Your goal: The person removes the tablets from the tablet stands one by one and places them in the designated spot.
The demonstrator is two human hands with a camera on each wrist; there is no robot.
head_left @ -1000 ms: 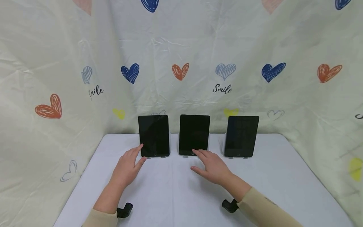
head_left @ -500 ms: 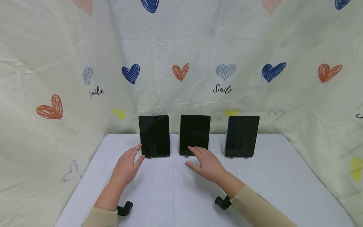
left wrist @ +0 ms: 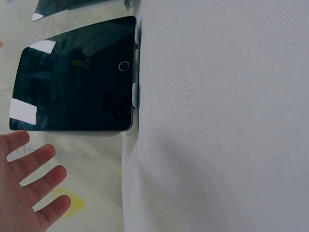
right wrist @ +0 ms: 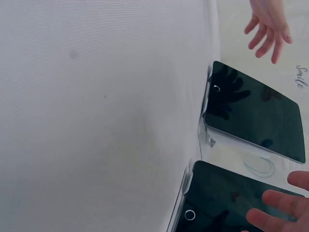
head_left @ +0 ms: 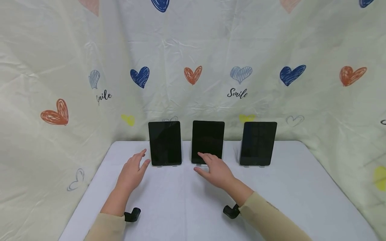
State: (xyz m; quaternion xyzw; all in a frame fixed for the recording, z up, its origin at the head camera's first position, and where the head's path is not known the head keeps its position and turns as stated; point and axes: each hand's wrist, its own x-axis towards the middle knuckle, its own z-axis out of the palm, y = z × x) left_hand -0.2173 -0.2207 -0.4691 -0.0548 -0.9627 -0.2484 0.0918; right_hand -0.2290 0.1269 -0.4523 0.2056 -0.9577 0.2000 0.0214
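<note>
Black tablet (head_left: 208, 139) near right hand (head_left: 217, 171) (contact unclear)

Booth-like setting, heart-printed sheeting (head_left: 208, 53) around a white table (head_left: 169, 207)

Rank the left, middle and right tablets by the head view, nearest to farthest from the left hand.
1. Left tablet: left end of the row, just to the right of the left hand.
2. Middle tablet: center of the row, its lower part overlapped by the right hand.
3. Right tablet: right end of the row.
</note>
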